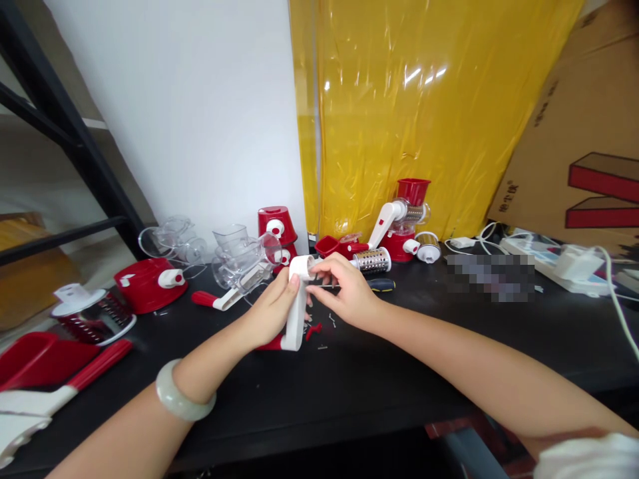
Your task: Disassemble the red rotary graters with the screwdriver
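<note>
My left hand [272, 307] grips a white crank handle [297, 313] that stands on the black table [349, 392], with a red knob at its lower end. My right hand [344, 289] pinches the top end of that handle with its fingertips. A small red piece [313, 330] and a few tiny metal bits lie on the table just below my hands. A pale bangle [182, 396] sits on my left wrist.
An assembled red and white rotary grater [404, 219] stands behind, with steel drums [374, 259] beside it. Clear plastic housings [239, 259], red bases [150, 283] and red pushers [50, 362] lie left. A screwdriver [382, 285], a power strip [549, 263], cables and a cardboard box [579, 140] are right.
</note>
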`<state>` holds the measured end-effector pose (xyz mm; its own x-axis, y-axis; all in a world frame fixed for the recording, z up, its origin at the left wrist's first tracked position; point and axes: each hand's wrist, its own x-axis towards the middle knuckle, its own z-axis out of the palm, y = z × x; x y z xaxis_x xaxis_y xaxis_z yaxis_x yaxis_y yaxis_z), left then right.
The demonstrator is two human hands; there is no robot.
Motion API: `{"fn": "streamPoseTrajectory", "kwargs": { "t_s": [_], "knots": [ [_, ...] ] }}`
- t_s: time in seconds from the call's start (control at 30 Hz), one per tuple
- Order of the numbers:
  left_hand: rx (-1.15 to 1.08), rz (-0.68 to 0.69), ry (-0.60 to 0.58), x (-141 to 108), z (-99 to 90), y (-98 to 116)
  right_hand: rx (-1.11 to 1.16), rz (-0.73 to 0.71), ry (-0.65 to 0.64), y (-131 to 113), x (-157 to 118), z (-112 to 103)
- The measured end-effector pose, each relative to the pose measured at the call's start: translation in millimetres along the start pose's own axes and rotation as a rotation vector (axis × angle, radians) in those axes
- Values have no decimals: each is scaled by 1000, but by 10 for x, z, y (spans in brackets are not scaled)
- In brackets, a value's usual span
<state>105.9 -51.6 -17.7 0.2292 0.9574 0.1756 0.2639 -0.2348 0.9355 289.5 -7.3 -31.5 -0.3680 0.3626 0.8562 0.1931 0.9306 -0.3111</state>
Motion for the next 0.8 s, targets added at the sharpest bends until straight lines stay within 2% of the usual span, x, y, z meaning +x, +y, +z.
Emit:
{"fn": "streamPoseTrajectory", "kwargs": {
  "t_s": [0.1, 0.3, 0.43, 0.6, 0.8],
  "knots": [
    [-55, 38, -49, 2, 0, -10, -7, -60, 32, 13, 6, -10],
    [-26, 88, -66, -13, 3, -30, -279, -135, 29, 5, 17, -70],
    [-34, 86, -51, -18, 33, -42, -357, -209, 31, -4, 29, -84],
    [-151, -11, 19, -15, 107, -40, -355, -221, 15, 17, 28, -50],
    [-87, 11, 130, 25, 95, -60, -327, -232, 38, 28, 42, -87]
  ]
}}
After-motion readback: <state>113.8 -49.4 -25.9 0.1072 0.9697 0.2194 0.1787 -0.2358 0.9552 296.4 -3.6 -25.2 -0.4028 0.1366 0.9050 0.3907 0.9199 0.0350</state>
